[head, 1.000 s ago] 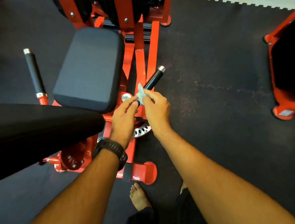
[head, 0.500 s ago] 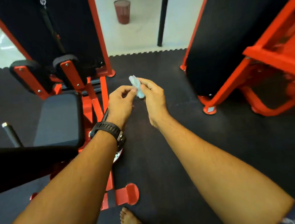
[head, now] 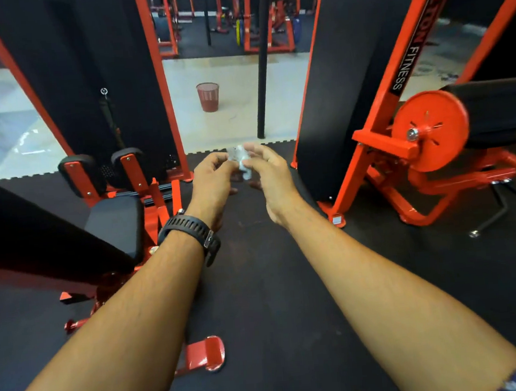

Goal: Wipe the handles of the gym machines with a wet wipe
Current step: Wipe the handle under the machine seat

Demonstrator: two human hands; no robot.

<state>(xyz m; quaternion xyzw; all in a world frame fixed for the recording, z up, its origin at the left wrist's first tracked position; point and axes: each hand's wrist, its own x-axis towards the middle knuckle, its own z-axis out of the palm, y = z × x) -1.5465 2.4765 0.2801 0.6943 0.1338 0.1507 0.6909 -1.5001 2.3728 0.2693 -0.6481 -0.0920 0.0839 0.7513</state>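
Head | wet wipe (head: 243,162): crumpled, pale blue | pinched between left hand (head: 215,180), right hand (head: 269,179)

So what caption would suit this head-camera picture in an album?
Left hand and right hand pinch a wet wipe above the black floor mat, a red bin beyond.

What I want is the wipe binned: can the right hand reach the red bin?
Probably not: the right hand pinches the wipe over the black mat; the bin stands far beyond, on pale floor.
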